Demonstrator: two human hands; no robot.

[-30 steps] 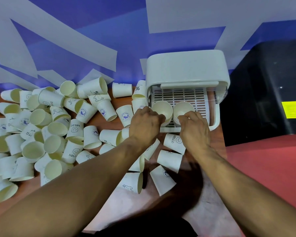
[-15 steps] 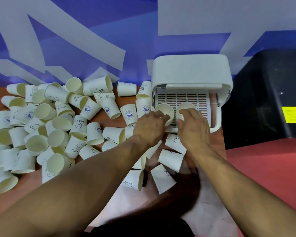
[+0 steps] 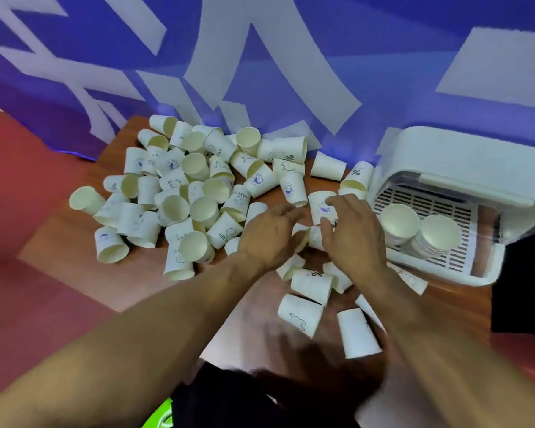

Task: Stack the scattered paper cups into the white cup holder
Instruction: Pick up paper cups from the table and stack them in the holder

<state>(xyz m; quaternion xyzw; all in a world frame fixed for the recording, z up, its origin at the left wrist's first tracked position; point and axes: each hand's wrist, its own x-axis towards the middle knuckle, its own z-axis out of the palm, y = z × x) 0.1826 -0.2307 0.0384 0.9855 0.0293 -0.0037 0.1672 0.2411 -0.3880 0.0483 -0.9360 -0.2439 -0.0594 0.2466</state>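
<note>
both hands pulling back from holder, now working loose cups just left of it. right hand curling round logo cup; left hand spreading flat, gripping nothing (some blur). two stacks sitting in holder; next pickup starting, big pile waiting.

Withdrawal from the white cup holder: left hand and right hand now reach among scattered paper cups beside it
</note>
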